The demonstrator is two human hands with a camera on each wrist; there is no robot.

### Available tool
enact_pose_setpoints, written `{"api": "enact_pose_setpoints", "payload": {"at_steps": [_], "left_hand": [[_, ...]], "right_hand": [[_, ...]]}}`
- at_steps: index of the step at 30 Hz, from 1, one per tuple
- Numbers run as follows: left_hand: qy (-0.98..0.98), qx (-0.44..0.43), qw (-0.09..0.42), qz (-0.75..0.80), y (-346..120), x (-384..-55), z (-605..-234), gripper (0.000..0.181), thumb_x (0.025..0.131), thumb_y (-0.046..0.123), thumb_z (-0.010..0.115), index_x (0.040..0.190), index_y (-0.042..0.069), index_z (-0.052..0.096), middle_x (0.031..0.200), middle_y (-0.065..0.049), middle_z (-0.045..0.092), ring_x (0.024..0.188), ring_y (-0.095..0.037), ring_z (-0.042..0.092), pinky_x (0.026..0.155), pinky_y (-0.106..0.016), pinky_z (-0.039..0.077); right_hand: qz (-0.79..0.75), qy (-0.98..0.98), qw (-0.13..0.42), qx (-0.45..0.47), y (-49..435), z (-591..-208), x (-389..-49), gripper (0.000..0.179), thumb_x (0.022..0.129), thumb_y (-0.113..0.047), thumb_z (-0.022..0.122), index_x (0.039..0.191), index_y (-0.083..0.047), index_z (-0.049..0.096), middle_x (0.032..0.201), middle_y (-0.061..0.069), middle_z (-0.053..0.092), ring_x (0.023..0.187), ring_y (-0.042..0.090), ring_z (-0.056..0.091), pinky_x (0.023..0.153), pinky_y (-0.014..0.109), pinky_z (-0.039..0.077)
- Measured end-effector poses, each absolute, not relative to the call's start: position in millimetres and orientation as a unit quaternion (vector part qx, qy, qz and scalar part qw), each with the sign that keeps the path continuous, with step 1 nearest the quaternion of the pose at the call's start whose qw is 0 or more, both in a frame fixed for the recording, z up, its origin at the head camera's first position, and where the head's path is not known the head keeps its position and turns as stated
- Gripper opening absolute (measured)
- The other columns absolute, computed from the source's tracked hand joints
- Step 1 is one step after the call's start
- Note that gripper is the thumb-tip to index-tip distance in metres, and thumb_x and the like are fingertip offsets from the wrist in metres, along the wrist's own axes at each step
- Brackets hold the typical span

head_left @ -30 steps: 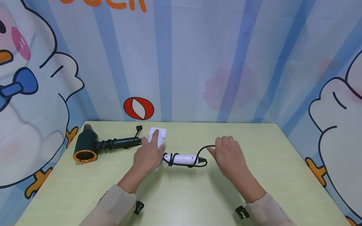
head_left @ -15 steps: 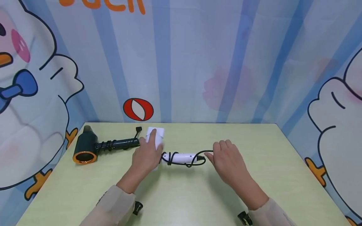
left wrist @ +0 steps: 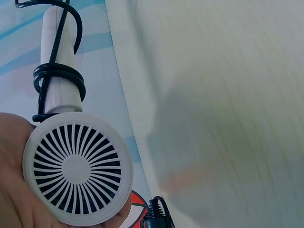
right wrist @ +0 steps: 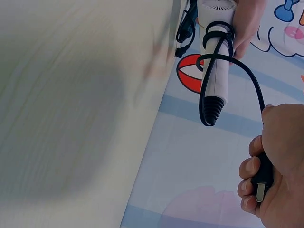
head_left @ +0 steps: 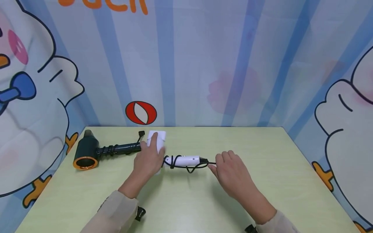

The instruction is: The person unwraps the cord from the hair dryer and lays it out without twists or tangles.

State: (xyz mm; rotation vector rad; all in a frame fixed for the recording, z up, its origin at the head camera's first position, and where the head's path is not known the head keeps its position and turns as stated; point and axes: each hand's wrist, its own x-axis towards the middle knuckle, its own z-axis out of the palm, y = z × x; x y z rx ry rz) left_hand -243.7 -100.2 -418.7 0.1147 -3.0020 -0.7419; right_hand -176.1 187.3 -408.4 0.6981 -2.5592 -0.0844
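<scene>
My left hand (head_left: 147,158) grips a white hair dryer (head_left: 186,160) by its head, and the handle points right. In the left wrist view, the round slotted grille (left wrist: 76,170) faces the camera, with the palm and fingers behind it. A black cord (right wrist: 247,71) is wound round the handle in loops, and its free end runs to my right hand (head_left: 233,174). That hand holds the black plug (right wrist: 262,173) in curled fingers, metal prongs showing in the right wrist view. From the head view the plug is hidden inside the fist.
A dark green hair dryer (head_left: 87,147) with an orange ring lies on the left of the pale table (head_left: 180,204), its cord wrapped round its handle. Its handle end is close to my left hand. Behind the table stands a printed blue curtain (head_left: 189,64).
My right hand has moved down with the plug, and the cord between it and the handle now runs lower and straighter. The white hair dryer and left hand have shifted slightly left in view.
</scene>
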Motion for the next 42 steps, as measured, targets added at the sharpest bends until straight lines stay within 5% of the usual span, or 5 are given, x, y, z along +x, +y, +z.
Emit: {"api": "enact_pose_setpoints", "payload": {"at_steps": [29, 42], "left_hand": [[-0.964, 0.033, 0.043, -0.262, -109, -245, -413, 0.068, 0.104, 0.043, 0.048, 0.161, 0.019, 0.019, 0.141, -0.033, 0.035, 0.083, -0.040, 0.060, 0.064, -0.049, 0.053], [-0.962, 0.040, 0.044, -0.268, -110, -243, -410, 0.069, 0.104, 0.043, 0.048, 0.162, 0.021, 0.017, 0.138, -0.031, 0.037, 0.084, -0.040, 0.060, 0.066, -0.050, 0.054]], "right_hand": [[-0.010, -0.959, 0.166, 0.229, 179, -446, -156, 0.046, 0.101, -0.045, 0.058, 0.074, -0.011, 0.044, 0.066, -0.002, 0.035, 0.066, 0.018, 0.032, 0.062, 0.029, 0.030], [-0.032, -0.958, 0.176, 0.224, 184, -451, -161, 0.046, 0.099, -0.041, 0.063, 0.069, -0.010, 0.045, 0.061, -0.001, 0.035, 0.062, 0.020, 0.033, 0.057, 0.029, 0.030]]}}
